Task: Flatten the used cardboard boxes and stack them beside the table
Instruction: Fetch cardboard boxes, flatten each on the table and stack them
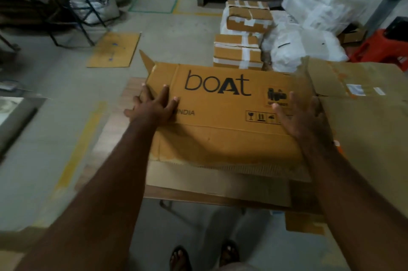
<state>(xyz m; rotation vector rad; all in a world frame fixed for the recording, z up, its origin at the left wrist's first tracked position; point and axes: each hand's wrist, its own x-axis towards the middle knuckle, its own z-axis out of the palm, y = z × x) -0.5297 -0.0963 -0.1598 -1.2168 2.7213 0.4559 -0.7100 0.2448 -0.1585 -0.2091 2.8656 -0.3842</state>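
The fingers (164, 96) of the left hand (152, 106) are spread and laid flat on the left end of the flattened "boAt" box (220, 120), the outer ones reaching over its left edge; nothing is clasped; the right hand (302, 120) is likewise spread, its fingers straight, over the box's right end, though whether the palm presses the board or hovers just above cannot be told, since the hand is blurred. The printing beside "INDIA" is partly covered by the left hand, and the small label near the right hand is too smeared to be read. The box lies flat on further cardboard sheets (220, 182), which hide most of the table (130, 87); only its far-left corner and a strip along the near edge are seen. A larger brown carton (364, 116) is cut off at the right edge of the view. Beyond the table's far edge, taped parcels (238, 54) and white sacks (304, 50) stand on the floor; a loose cardboard sheet (114, 50) lies well apart to the left; sandalled feet (205, 257) are seen below.
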